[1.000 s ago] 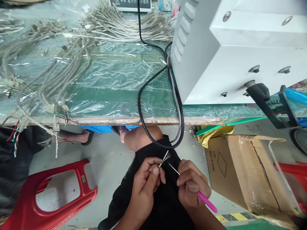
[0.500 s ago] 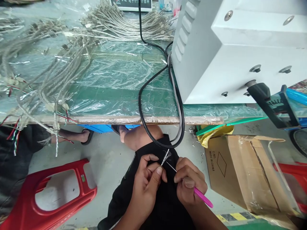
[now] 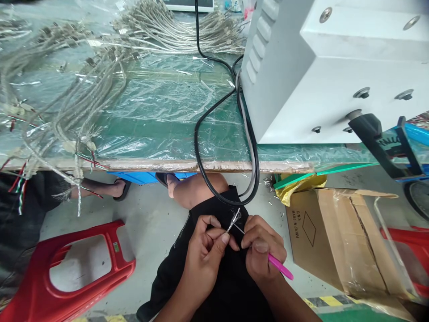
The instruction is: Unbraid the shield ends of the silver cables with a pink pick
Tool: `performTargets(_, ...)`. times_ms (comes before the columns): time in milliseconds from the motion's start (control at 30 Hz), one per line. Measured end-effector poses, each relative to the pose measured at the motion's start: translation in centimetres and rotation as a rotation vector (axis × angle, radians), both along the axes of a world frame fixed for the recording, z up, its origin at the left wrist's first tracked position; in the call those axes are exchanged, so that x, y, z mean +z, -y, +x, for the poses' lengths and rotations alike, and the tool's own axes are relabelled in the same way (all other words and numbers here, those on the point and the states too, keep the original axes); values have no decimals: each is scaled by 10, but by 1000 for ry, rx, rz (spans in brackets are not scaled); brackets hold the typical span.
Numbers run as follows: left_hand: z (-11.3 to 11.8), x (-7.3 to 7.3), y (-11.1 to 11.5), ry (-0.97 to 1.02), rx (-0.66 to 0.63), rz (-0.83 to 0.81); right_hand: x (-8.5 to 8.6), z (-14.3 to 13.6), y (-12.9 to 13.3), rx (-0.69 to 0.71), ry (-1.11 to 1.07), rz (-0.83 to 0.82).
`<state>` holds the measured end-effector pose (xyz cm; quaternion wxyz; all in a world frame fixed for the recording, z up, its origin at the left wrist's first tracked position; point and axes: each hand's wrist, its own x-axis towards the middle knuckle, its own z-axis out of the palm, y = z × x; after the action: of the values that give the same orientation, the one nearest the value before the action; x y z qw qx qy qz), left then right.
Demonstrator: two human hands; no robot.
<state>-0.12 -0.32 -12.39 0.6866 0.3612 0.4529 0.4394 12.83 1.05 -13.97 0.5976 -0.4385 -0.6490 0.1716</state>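
Observation:
Between thumb and index finger, my left hand (image 3: 209, 250) pinches a cable end (image 3: 234, 218) whose silvery braided strands fan out upward. My right hand (image 3: 264, 248) grips a thin metal pick with a pink handle (image 3: 280, 266); the handle sticks out below the fist. The pick's slim shaft (image 3: 239, 229) points left, its tip at the frayed strands; whether it touches them I cannot tell. Both hands are over my lap, below the table edge. The rest of the held cable is hidden by my left hand.
Bundles of braided cables (image 3: 187, 33) lie on the plastic-covered green table (image 3: 157, 107). A white machine (image 3: 284, 89) stands at right, with a black cord (image 3: 197, 147) looping over the edge. A red stool (image 3: 30, 268) is at left, a cardboard box (image 3: 335, 241) at right. Another person's leg (image 3: 97, 188) shows at left.
My right hand has shifted slightly left and up, bringing the pick closer into the frayed strands. My left hand keeps its pinch, nearly in the same place.

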Motion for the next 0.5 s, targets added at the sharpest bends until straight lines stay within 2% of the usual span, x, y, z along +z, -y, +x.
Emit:
performTargets(100, -1, 0, 0, -9, -3, 7, 3, -1, -4, -55, -121, -84)
performTargets(200, -2, 0, -1, 12, -18, -9, 6, 0, -8, -80, -133, -205)
performTargets(300, -3, 0, -2, 34, -18, -18, 7, 2, -11, -175, -174, -325)
performTargets(400, -3, -1, -3, 49, 0, -15, 6, 1, -11, -285, -263, -246)
performTargets(500, -2, -2, -3, 65, 25, -29, 2, -3, -5, -277, -309, -38)
